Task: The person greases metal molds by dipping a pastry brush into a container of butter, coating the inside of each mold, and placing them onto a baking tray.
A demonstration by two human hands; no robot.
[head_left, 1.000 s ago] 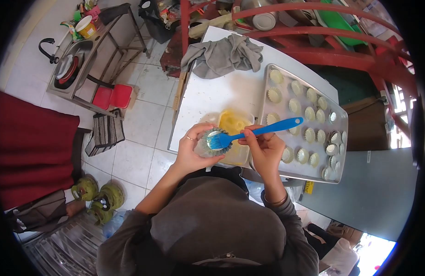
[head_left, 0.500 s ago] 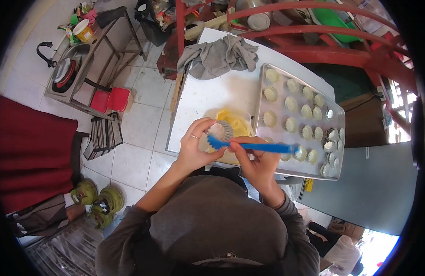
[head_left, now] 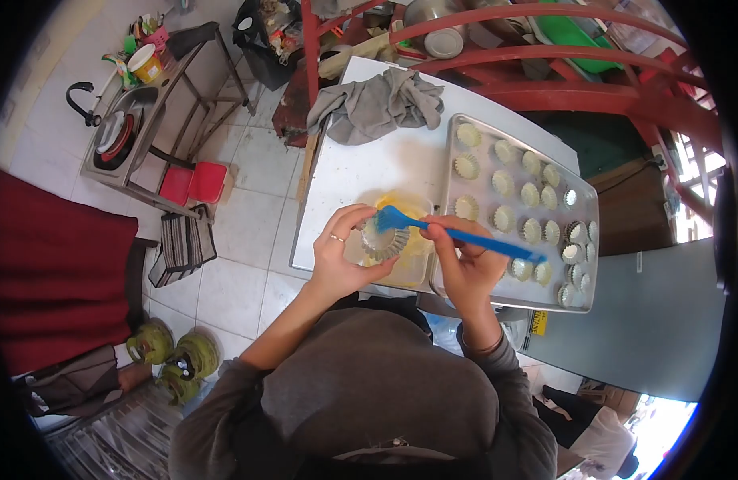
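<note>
A fluted metal mould (head_left: pixel 387 242) is gripped at its rim by my left hand (head_left: pixel 337 252), above a clear container (head_left: pixel 417 274) with something yellow in it. My right hand (head_left: pixel 467 260) pinches the handle of a blue brush (head_left: pixel 481 240), whose bristles touch the inside of the mould near its upper edge. To the right of my hands lies a large metal tray (head_left: pixel 485 192) with several fluted moulds (head_left: pixel 503 218) in rows. Part of the container is hidden under my hands and the mould.
A crumpled grey cloth (head_left: pixel 377 104) lies on the far part of the white table (head_left: pixel 345 172). Red railings (head_left: pixel 537 94) stand behind it. A sink (head_left: pixel 137 104) is at the upper left, and green gas cylinders (head_left: pixel 195 354) stand on the floor at the lower left.
The brush bristles have moved from the mould's lower left side to its upper edge, and the handle now slants down to the right. The mould has tilted in my left hand.
</note>
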